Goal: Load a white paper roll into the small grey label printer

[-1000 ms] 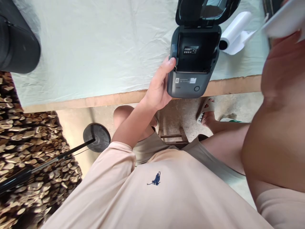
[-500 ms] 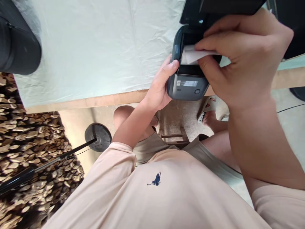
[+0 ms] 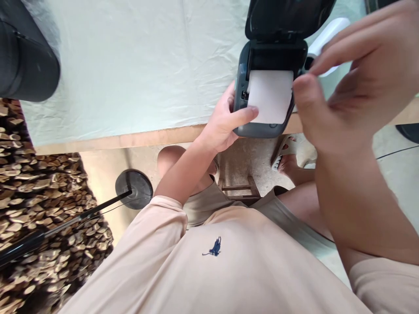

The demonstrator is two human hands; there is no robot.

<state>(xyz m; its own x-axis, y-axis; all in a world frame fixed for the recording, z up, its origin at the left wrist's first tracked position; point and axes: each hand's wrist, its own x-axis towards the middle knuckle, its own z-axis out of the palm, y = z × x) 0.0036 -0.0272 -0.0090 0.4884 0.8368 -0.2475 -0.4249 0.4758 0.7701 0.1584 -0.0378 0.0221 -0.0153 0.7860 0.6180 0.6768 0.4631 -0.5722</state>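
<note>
— Black up in the far left corner, what is that?

— It is a round black thing (image 3: 26, 56) sitting on the pale cloth (image 3: 131, 65) of the table. It is well away from both hands. Below it, past the table's edge, there is a pile of cut wood (image 3: 42, 209) and a dark pole with a round foot (image 3: 134, 188).

— Where is the left hand (image 3: 225, 124)?

— It is curled around the left side of the small grey printer (image 3: 258, 100), which stands at the near edge of the table. The thumb lies across the front and presses on the lower left corner of the white paper (image 3: 270, 97). So that hand is closed on the printer and pins the paper too.

— And the paper?

— It comes out of the open printer, under the raised lid (image 3: 288, 17), and lies flat down the front. It looks thin and light and would bend or tear fast. Soft fingers on its edge are the best way to take it. The printer looks hard and smooth, a bit heavy, so holding it by its sides seems right.

— What about the right hand (image 3: 356, 87)?

— It hangs just to the right of the paper, close to the camera. Its thumb and fingers are spread with nothing between them, and the thumb tip is near the paper's right edge. A white roll (image 3: 327, 32) peeks out behind those fingers, beside the printer.
</note>
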